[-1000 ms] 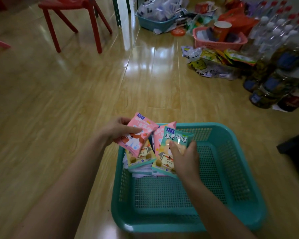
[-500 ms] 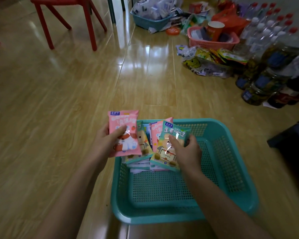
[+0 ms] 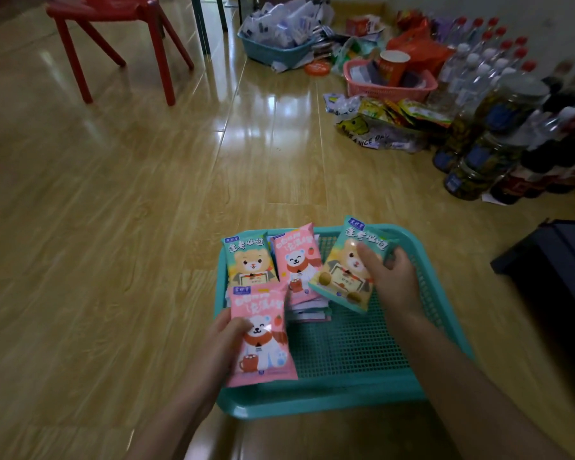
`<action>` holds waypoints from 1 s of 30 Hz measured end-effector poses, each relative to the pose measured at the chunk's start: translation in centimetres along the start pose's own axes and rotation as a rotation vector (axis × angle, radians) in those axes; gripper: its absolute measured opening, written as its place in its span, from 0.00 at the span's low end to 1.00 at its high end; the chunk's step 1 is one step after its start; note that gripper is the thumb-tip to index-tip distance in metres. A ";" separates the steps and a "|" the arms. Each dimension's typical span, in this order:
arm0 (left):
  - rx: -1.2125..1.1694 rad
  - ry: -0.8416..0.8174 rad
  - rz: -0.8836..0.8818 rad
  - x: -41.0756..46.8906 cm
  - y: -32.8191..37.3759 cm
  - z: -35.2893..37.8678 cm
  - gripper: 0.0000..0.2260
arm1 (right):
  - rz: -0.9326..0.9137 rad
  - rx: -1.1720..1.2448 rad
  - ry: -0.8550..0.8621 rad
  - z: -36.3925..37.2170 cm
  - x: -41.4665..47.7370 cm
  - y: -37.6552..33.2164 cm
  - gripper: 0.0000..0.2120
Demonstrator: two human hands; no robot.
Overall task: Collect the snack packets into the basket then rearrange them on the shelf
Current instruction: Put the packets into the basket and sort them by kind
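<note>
Snack packets gathered over a teal basket (image 3: 329,401) on the glossy wood floor (image 3: 113,227).
Rigid mesh plastic lies under both hands, with stacked packets (image 3: 299,260) between them. The left hand (image 3: 219,343) pinches a pink bear packet (image 3: 263,336) and the right hand (image 3: 392,280) clasps a teal bear packet (image 3: 342,273). They are likely light, slippery, crushable film pillows, best held by the side edges.

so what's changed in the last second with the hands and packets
The left hand drew its pink packet back toward the person, off the stack. The right hand carried its teal packet rightward over the basket. Both grips hold as before; stack and basket stayed put.
</note>
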State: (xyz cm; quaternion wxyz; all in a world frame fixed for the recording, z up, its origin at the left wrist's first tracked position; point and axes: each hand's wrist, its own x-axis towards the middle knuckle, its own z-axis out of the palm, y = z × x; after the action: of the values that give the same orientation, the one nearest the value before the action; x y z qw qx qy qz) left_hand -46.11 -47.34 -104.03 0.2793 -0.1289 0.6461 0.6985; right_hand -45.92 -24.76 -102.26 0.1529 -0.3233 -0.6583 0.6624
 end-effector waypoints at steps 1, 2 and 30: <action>0.016 -0.025 0.009 -0.2 -0.2 0.6 0.10 | -0.004 0.023 0.012 -1.0 0.1 0.0 0.10; 0.026 -0.053 0.016 -0.3 -0.4 1.4 0.10 | 0.002 0.035 0.022 -2.1 0.1 0.1 0.11; 0.844 -0.156 -0.118 7.7 -8.3 12.8 0.08 | 0.300 -0.796 -0.091 -8.6 1.7 10.0 0.18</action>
State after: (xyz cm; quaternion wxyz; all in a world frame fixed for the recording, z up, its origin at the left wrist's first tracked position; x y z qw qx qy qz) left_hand -45.44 -33.10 -113.40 0.3949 0.0129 0.8437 0.3633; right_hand -39.49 -17.94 -111.71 -0.1110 -0.4198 -0.8144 0.3850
